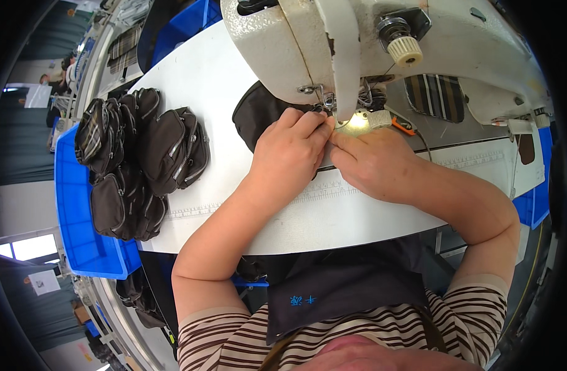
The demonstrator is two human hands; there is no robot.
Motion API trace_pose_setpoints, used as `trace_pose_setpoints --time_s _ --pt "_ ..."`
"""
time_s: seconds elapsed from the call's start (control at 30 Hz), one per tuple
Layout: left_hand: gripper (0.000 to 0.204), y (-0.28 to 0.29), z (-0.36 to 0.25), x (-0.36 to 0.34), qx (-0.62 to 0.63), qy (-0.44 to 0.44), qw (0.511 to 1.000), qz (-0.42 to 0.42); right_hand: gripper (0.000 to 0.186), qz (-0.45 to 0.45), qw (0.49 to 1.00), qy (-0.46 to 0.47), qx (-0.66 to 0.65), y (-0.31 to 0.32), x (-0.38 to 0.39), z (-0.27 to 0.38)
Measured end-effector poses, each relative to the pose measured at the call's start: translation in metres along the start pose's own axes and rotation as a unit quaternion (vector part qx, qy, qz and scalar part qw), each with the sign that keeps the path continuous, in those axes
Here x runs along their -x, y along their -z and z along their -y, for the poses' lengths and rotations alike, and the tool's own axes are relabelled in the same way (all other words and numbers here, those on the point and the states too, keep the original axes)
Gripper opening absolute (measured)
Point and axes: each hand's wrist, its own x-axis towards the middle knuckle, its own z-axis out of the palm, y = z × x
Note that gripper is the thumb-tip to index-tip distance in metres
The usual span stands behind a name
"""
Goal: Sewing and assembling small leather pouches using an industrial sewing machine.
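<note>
A dark brown fabric piece, with the look of a pouch part, lies under the head of a white sewing machine. My left hand is closed on its right side, thumb and fingers pinched together close to the needle area. My right hand meets it there, also closed, its fingertips pinching the fabric edge just beside the left fingertips. The fingers cover most of the edge between them. A small lamp lights the spot by the presser foot, and the needle itself is hard to make out.
Several finished-looking dark zippered pouches are heaped at the left, partly over a blue bin. A striped fabric piece lies on the machine bed at right. Near the lamp is an orange-handled tool. A ruler strip crosses the white table.
</note>
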Motion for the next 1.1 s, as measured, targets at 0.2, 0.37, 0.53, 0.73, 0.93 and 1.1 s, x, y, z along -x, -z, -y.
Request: trace_pose_setpoints --time_s 0.2,0.37,0.53,0.73,0.93,1.1 --pt "0.031 -0.008 0.006 0.001 0.032 0.030 0.999 -0.029 0.017 0.010 1.000 -0.023 0.018 0.001 -0.002 0.001" --pt "0.027 -0.004 0.013 0.000 0.106 0.061 0.993 -0.008 0.018 -0.004 1.000 -0.021 0.015 0.000 -0.001 0.000" --pt "0.024 -0.003 0.015 -0.002 0.117 0.050 0.992 -0.014 0.019 -0.010 1.000 -0.017 0.002 -0.001 -0.002 0.002" --pt "0.023 -0.002 0.018 -0.004 0.153 0.069 0.986 -0.010 0.021 -0.011 1.000 -0.017 -0.005 -0.004 -0.004 0.004" --pt "0.023 -0.003 0.015 -0.003 0.130 0.047 0.990 -0.007 0.019 0.016 1.000 -0.003 -0.016 -0.002 -0.004 0.002" --pt "0.026 -0.003 0.014 -0.004 0.073 0.010 0.997 -0.018 0.016 0.036 0.999 -0.002 -0.022 0.002 -0.005 0.002"
